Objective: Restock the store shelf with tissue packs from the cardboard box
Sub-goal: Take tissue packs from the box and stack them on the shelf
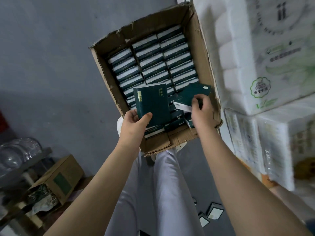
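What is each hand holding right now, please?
Left hand: grips an upright green tissue pack.
Right hand: grips a tilted green tissue pack over the cardboard box.

Shop stock area, goods kept in bulk.
A torn brown cardboard box [201, 48] is packed with rows of identical dark green tissue packs [153, 62]. Just beside it, white plastic-wrapped bales of paper rolls [255, 57] are stacked high. Nearby, a smaller brown carton [61, 174] holds packaged goods beside a grey shelf [34, 157] bearing clear plastic ware [17, 150].
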Action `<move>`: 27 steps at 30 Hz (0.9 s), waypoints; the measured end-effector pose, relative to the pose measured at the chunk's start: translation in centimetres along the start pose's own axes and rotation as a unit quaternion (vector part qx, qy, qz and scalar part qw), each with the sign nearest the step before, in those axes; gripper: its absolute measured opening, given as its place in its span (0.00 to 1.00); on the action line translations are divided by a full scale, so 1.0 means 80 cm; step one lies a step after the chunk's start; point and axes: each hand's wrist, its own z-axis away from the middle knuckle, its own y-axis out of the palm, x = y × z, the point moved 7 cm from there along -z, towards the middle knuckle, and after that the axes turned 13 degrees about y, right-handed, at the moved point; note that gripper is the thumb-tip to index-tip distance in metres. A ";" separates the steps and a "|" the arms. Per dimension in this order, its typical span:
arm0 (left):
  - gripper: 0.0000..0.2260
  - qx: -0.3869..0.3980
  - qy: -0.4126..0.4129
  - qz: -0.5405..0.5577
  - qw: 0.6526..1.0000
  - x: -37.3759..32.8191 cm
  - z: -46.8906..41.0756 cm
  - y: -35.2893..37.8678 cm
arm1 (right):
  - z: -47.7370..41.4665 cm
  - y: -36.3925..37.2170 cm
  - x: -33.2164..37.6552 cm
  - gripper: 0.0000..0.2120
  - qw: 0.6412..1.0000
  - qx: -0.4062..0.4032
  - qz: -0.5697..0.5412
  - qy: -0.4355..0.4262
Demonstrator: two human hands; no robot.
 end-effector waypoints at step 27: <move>0.19 0.005 0.372 0.267 0.889 -0.562 0.516 -0.139 | 0.658 -0.416 0.384 0.15 0.863 -0.002 -0.317 -0.394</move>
